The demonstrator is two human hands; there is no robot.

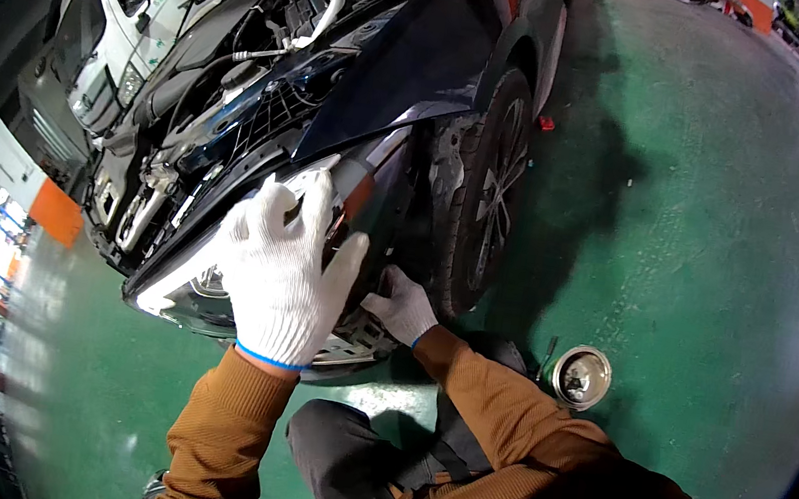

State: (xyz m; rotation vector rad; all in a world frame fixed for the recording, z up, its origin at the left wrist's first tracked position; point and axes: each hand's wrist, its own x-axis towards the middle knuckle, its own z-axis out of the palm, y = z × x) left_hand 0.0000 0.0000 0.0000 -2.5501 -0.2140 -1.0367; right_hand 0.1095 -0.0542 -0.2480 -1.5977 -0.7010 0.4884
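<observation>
My left hand (pixel 281 269), in a white knit glove, lies on the headlight (pixel 168 285) of a dark car, its fingers spread and bent over the lens near the orange reflector (pixel 359 194). My right hand (pixel 400 305), also gloved, is lower, at the exposed opening below the headlight beside the front wheel (pixel 488 191). Its fingers are curled and partly hidden, so what they hold cannot be made out. A dark fender (pixel 393 67) rises above the headlight, and the engine bay (pixel 272 71) is uncovered.
A round metal dish (pixel 581 378) with small items sits on the green floor to my right, near my bent legs. A small red object (pixel 546 123) lies beside the car. A white vehicle (pixel 129 42) stands behind at left, near a white-and-orange post (pixel 54 209).
</observation>
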